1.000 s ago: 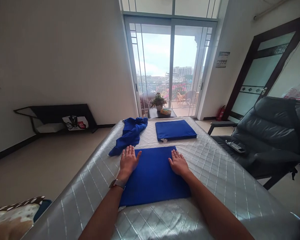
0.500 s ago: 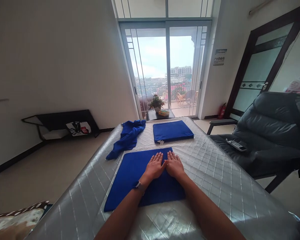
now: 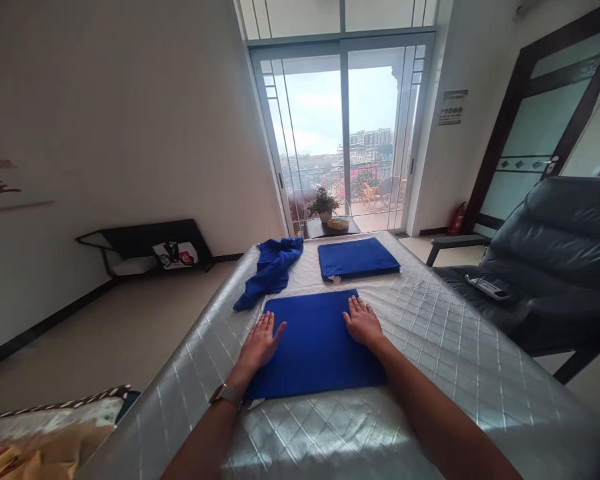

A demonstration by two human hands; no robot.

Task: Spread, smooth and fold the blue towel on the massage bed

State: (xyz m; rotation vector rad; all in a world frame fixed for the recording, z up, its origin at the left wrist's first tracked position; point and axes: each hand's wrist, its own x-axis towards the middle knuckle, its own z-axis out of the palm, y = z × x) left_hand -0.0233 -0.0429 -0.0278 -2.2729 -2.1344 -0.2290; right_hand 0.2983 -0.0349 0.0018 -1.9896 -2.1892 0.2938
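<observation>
A folded blue towel [image 3: 316, 347] lies flat on the silver quilted bed [image 3: 430, 360] in front of me. My left hand [image 3: 261, 343] rests palm down on the towel's left edge, fingers stretched out. My right hand [image 3: 363, 321] lies flat on the towel's right part, fingers spread. Neither hand grips anything. Beyond it a second folded blue towel [image 3: 357, 258] lies neatly, and a crumpled blue towel [image 3: 273, 270] sits to its left near the bed's edge.
A black reclining chair [image 3: 545, 260] with a remote [image 3: 491, 287] on its seat stands right of the bed. A small table with a potted plant [image 3: 324, 204] stands before the glass balcony doors. A low black shelf [image 3: 145, 247] lines the left wall. A patterned cushion [image 3: 45, 433] is at bottom left.
Half a second ago both hands lay together on the right part of the towel; my left hand has slid out to the towel's left edge. The towel now lies squarer.
</observation>
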